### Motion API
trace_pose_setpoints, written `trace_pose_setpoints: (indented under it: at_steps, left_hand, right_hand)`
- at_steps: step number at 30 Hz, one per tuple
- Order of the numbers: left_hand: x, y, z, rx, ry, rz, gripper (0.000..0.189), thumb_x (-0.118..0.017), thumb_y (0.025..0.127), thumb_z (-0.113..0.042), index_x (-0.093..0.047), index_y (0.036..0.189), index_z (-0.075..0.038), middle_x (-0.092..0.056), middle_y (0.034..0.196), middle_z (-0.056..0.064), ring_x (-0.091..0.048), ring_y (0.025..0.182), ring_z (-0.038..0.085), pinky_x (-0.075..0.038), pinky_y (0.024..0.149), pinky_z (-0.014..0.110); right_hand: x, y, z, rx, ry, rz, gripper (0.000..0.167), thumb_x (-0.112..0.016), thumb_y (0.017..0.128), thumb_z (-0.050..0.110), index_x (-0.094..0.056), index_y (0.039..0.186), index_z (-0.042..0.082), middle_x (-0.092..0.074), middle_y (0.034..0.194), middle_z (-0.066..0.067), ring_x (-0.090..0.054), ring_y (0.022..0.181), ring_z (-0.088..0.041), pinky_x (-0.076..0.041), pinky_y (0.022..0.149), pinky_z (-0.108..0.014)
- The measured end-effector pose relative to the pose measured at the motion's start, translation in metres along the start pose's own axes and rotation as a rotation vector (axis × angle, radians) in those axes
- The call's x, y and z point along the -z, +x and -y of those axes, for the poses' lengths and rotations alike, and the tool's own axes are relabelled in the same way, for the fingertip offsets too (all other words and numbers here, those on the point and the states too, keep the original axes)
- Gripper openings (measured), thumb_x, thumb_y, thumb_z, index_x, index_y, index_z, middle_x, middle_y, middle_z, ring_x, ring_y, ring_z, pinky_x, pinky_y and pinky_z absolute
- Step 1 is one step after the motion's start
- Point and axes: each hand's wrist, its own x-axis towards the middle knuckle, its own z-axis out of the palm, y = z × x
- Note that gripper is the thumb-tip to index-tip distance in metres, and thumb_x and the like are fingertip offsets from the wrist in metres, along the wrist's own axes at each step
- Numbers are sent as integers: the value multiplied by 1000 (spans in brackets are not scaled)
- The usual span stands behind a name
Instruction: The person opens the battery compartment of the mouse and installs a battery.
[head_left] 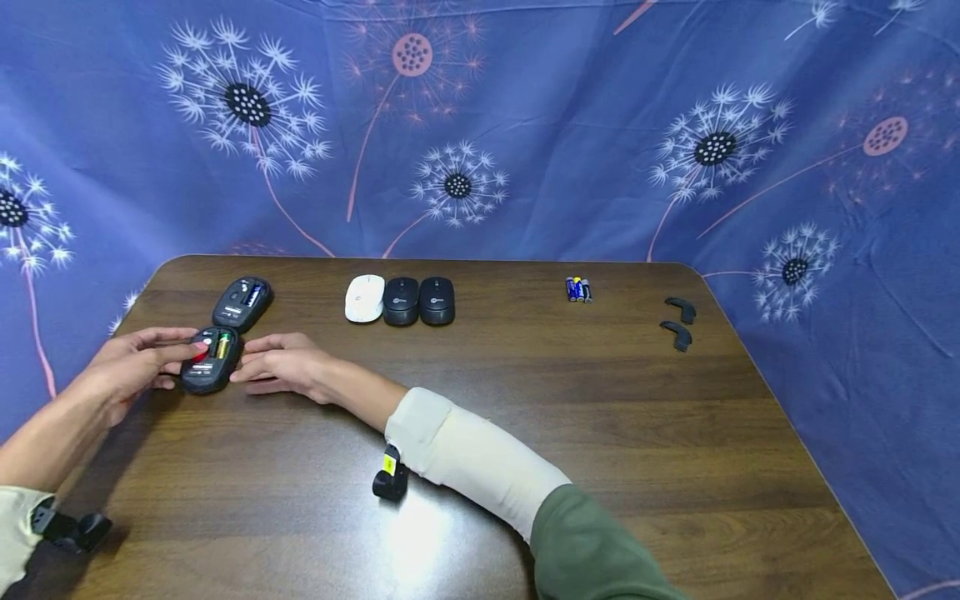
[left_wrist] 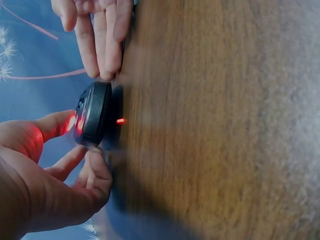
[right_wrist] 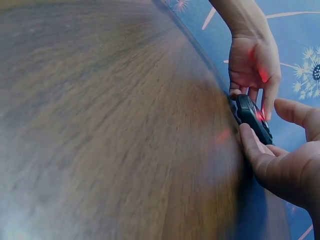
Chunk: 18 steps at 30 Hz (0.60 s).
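Note:
A black computer mouse [head_left: 202, 377] is held belly-up at the table's left side, its battery bay uncovered with a battery [head_left: 222, 346] in it and a red light glowing. My left hand [head_left: 142, 367] grips it from the left, thumb on the underside by the light and fingers at the edge below. From the other side my right hand [head_left: 288, 367] reaches in with extended fingers, their tips right at the mouse's edge. In the left wrist view the mouse [left_wrist: 95, 115] appears edge-on between both hands. Just behind lies another upturned black mouse [head_left: 238, 307], its bay also uncovered.
One white mouse [head_left: 364, 300] and two black mice, including the outer one [head_left: 437, 302], stand side by side at the back. Several small batteries [head_left: 578, 290] lie right of them. Two curved black covers [head_left: 677, 335] rest near the table's right edge. A patterned blue cloth [head_left: 525, 125] hangs behind.

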Motion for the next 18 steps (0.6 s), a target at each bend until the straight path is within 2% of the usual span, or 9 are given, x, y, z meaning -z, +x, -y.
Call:
trace_pose_setpoints:
  at_steps: [5,8,12,18]
  left_hand:
    - [-4,-2,-1,-60,8,-123,38,-77,108,-19,-69,98,-55,-68,89,-32,-58,72,-1,-52,57,20]
    - [-7,-4,-4,-89,33,-197,33,-80,107,-23,-67,102,-53,-68,86,-36,-59,69,-1,-50,56,21]
    - [-11,-6,-9,-121,39,-258,30,-80,106,-24,-66,106,-50,-68,86,-37,-62,71,-4,-48,58,19]
    - [-22,-10,-16,-222,52,-343,31,-82,104,-19,-70,106,-48,-68,88,-37,-61,84,-14,-48,70,5]
  right_hand:
    - [7,-6,1,6,-28,36,49,-74,97,-14,-64,145,-6,-74,115,-10,-76,131,-40,-67,110,-49]
    - [14,-11,3,10,-48,62,49,-74,99,-12,-63,147,-6,-77,119,-15,-72,138,-44,-66,111,-49]
    - [24,-17,4,14,-80,98,49,-72,102,-10,-61,150,-7,-79,130,-24,-68,143,-46,-67,110,-46]
    - [38,-26,8,17,-117,136,52,-70,105,-8,-57,156,-7,-72,146,-31,-65,146,-46,-66,112,-45]
